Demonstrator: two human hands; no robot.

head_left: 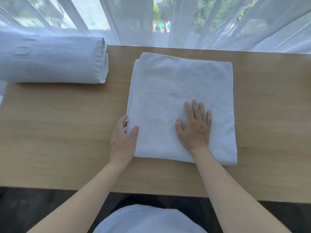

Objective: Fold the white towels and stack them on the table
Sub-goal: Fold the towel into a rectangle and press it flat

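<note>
By the curtained window, mid-tabletop (67,132), a soft, limp towel (181,84): left hand (123,137) pinches its left edge, right hand (195,126) flat.

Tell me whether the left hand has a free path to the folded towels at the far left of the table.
Probably yes: bare table lies between the left hand and the folded towels, with nothing in between. It would first have to let go of the towel edge.

The left hand's (123,137) fingers are tucked out of sight under the left edge of the folded white towel (181,91); only the thumb shows on top. The stack of folded towels (50,59) at the far left is cut off by the frame edge, and how many it holds cannot be told.
</note>
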